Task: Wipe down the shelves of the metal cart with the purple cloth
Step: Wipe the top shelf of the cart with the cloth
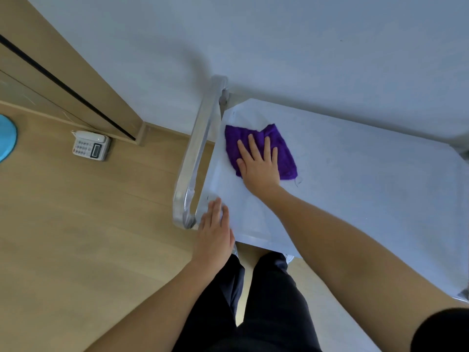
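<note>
The purple cloth [284, 151] lies spread on the top shelf [355, 174] of the metal cart, near its left end. My right hand [258, 166] presses flat on the cloth with straight, spread fingers. My left hand [214, 229] rests with straight fingers on the shelf's near left corner, beside the base of the curved metal handle [195, 158]. The lower shelves are hidden under the top one.
The cart stands against a white wall [279, 47]. On the wooden floor [76, 224] to the left sits a white desk phone [91, 146], with a blue round object [6, 138] at the far left edge. My dark-trousered legs [266, 301] stand at the cart's near side.
</note>
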The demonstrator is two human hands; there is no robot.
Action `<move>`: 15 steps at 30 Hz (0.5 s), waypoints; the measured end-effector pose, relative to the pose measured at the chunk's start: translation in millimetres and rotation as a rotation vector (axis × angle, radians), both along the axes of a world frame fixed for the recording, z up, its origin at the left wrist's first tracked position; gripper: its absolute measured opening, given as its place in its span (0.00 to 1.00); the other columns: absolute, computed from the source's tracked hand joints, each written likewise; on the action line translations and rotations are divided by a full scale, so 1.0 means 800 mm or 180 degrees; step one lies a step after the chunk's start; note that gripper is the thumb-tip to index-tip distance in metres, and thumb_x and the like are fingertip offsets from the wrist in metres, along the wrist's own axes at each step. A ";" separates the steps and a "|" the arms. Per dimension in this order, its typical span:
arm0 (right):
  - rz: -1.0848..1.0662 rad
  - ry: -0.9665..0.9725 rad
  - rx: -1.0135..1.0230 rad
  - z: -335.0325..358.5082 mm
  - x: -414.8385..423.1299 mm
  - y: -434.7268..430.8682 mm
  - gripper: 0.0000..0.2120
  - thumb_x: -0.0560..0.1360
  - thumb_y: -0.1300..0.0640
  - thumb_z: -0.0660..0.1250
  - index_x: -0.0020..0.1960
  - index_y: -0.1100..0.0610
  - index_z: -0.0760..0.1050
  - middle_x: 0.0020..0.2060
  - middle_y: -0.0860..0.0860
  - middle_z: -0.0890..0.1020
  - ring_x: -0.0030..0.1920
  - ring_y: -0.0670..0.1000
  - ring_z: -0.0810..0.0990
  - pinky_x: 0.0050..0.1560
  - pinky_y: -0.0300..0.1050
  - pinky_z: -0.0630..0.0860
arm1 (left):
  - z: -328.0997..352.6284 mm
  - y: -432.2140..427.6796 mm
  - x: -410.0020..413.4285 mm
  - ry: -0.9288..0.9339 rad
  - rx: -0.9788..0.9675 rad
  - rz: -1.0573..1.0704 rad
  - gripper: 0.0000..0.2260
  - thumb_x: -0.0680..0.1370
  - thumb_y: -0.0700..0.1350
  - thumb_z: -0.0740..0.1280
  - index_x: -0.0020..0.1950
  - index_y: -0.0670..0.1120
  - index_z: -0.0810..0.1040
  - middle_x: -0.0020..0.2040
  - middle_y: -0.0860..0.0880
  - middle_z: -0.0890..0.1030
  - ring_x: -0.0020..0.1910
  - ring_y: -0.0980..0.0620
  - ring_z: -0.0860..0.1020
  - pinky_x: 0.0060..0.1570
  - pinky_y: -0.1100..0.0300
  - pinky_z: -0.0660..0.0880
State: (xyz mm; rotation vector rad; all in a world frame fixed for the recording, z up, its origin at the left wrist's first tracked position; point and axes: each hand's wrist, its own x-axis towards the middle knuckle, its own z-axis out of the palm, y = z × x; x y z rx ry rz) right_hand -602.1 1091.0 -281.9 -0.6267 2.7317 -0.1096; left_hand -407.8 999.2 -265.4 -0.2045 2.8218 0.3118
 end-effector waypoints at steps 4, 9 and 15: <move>0.0054 0.0090 -0.0145 0.002 0.083 0.023 0.25 0.83 0.43 0.45 0.79 0.46 0.53 0.79 0.52 0.56 0.78 0.64 0.49 0.75 0.65 0.51 | 0.003 0.005 -0.010 0.0151 0.0036 0.0145 0.25 0.74 0.44 0.69 0.70 0.39 0.70 0.72 0.39 0.68 0.72 0.40 0.67 0.65 0.47 0.72; 0.0163 0.0066 -0.0060 -0.002 0.079 0.038 0.24 0.83 0.44 0.46 0.78 0.45 0.55 0.78 0.51 0.58 0.78 0.63 0.51 0.75 0.65 0.52 | -0.007 0.008 -0.042 0.0448 0.0023 -0.0006 0.24 0.75 0.43 0.70 0.69 0.38 0.72 0.74 0.40 0.67 0.72 0.42 0.67 0.66 0.46 0.72; -0.0093 0.0111 -0.0109 -0.007 -0.072 0.002 0.24 0.83 0.44 0.44 0.78 0.42 0.50 0.79 0.49 0.52 0.78 0.61 0.45 0.76 0.63 0.45 | -0.021 0.007 -0.053 0.0591 -0.0091 0.0000 0.25 0.74 0.43 0.71 0.69 0.37 0.73 0.73 0.41 0.69 0.69 0.42 0.72 0.63 0.46 0.74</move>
